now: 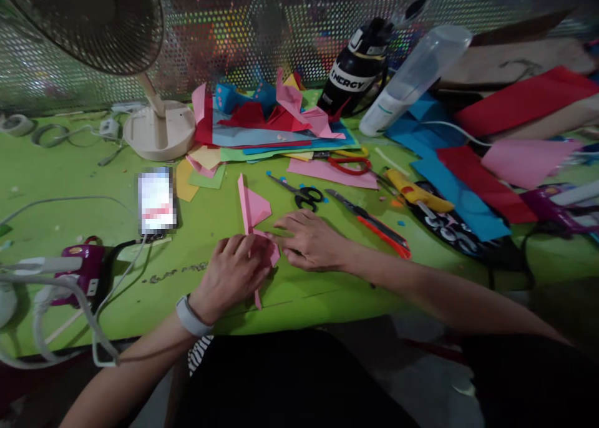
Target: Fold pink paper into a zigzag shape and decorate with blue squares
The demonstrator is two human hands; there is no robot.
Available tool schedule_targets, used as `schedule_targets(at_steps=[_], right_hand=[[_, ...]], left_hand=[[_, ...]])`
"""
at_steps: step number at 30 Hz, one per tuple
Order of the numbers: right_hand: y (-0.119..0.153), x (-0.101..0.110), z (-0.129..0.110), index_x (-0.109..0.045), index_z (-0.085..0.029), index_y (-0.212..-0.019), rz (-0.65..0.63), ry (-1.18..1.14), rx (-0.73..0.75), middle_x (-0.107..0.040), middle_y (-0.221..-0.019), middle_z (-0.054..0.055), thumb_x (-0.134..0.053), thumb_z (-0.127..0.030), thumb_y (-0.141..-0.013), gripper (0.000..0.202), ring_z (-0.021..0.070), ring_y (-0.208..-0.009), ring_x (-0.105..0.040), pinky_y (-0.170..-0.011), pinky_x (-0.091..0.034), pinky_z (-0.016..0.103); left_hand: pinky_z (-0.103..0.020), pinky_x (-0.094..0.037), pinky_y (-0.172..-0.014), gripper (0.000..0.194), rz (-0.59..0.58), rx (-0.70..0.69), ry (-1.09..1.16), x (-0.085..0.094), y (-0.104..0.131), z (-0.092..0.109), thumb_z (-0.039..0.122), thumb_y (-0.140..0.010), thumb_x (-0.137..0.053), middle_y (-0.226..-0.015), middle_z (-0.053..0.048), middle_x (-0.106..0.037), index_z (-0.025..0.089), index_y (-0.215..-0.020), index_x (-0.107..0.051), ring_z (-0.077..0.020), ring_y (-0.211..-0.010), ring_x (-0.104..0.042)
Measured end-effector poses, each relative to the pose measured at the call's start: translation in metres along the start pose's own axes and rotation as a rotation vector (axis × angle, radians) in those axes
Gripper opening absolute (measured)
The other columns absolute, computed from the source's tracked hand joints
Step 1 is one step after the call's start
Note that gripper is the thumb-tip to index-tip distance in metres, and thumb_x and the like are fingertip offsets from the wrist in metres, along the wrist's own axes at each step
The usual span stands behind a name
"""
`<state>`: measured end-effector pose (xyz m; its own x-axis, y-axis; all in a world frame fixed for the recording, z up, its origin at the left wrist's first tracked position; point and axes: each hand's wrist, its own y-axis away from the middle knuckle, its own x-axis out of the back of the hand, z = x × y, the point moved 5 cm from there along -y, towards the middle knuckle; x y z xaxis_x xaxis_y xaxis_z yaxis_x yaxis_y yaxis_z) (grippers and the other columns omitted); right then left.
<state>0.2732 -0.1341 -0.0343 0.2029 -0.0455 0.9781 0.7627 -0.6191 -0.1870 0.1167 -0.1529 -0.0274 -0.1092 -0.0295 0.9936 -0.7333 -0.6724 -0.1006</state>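
Observation:
A piece of folded pink paper (256, 209) lies upright along the green table in front of me, with a long thin strip along its left side and angled flaps to the right. My left hand (233, 269), with a pale band at its wrist, rests over the paper's lower half, its fingers curled onto it and hiding part of it. From the right, my right hand (312, 241) reaches in with fingers stretched and apart; its fingertips are at the paper's right edge. Just beyond the right hand lie small black scissors (302, 194) and a red-and-black utility knife (369, 223).
A fan (159, 131) stands at the back left near a lit phone (157, 200). Cords run from a purple power adapter (79, 269). Stacked coloured paper (262, 135), a black bottle (350, 72), a clear spray bottle (416, 78) and a yellow-handled tool (418, 191) sit behind and right.

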Motion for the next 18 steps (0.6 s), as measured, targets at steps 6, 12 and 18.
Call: schedule_targets(at_steps=[6,12,18], right_hand=[[0.013,0.002,0.001,-0.065,-0.018,-0.124,-0.025,0.008,-0.018,-0.061,-0.117,0.016,-0.050,-0.027,-0.088,0.040,0.0302,-0.108,-0.049,-0.088,-0.038,0.046],[0.028,0.008,0.000,-0.067,-0.013,-0.119,0.048,0.003,-0.005,-0.064,-0.116,0.016,-0.050,-0.027,-0.088,0.038,0.0299,-0.108,-0.052,-0.089,-0.040,0.046],[0.022,0.013,0.019,-0.066,-0.012,-0.121,0.234,0.021,-0.139,-0.066,-0.112,0.015,-0.049,-0.028,-0.093,0.036,0.0280,-0.106,-0.055,-0.088,-0.044,0.044]], left_hand=[[-0.042,-0.050,-0.084,0.033,0.011,0.004,-0.006,0.001,0.001,0.000,0.043,-0.096,-0.046,-0.122,-0.011,-0.060,0.020,-0.114,-0.063,-0.0262,-0.104,-0.057],[-0.042,-0.051,-0.080,0.029,0.017,-0.013,-0.001,0.004,0.000,-0.001,0.035,-0.095,-0.048,-0.121,-0.011,-0.061,0.021,-0.115,-0.064,-0.0271,-0.103,-0.059],[-0.042,-0.052,-0.087,0.028,0.000,-0.090,0.008,0.012,0.006,-0.008,0.019,-0.091,-0.056,-0.123,-0.010,-0.063,0.020,-0.118,-0.061,-0.0248,-0.103,-0.063]])
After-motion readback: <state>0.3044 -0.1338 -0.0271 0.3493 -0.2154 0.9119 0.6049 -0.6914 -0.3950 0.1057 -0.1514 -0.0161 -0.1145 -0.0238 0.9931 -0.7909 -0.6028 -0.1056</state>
